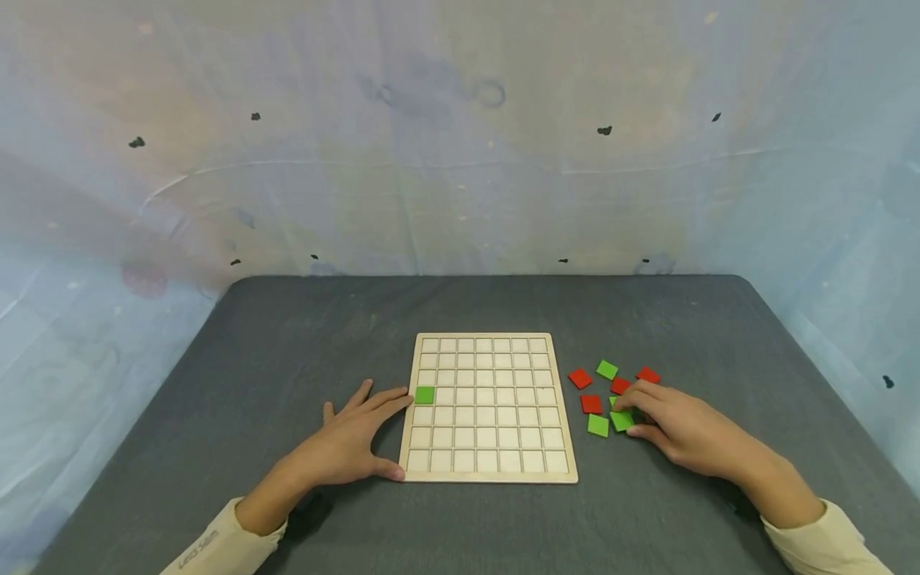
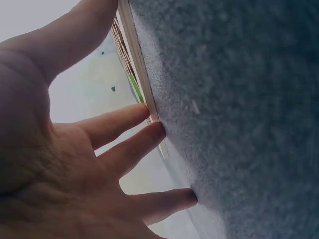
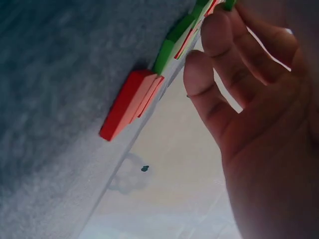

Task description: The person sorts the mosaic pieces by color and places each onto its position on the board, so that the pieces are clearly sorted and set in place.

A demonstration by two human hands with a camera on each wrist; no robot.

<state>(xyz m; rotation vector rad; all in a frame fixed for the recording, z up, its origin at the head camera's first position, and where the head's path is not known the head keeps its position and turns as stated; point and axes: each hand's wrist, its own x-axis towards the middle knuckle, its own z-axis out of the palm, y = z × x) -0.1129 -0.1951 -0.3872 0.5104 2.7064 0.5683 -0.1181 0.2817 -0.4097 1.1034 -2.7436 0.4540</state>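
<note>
A pale wooden grid board point(image 1: 493, 438) lies on the dark table, with one green square tile point(image 1: 425, 395) in a cell of its leftmost column. Along the board's left edge rests my left hand point(image 1: 345, 447), thumb at the near corner and fingers spread. In the left wrist view its fingertips point(image 2: 142, 112) touch the board's side. To the right of the board, my right hand point(image 1: 693, 435) pinches a green square tile point(image 1: 621, 421) between thumb and fingers, low among the loose tiles. The right wrist view shows only a bit of that green tile point(image 3: 229, 5).
Around the right hand lie several loose tiles: red ones point(image 1: 580, 378) and green ones point(image 1: 598, 425), partly covered by the fingers. The dark cloth-covered table point(image 1: 323, 319) ends at a pale hanging sheet point(image 1: 460, 200) behind and at both sides.
</note>
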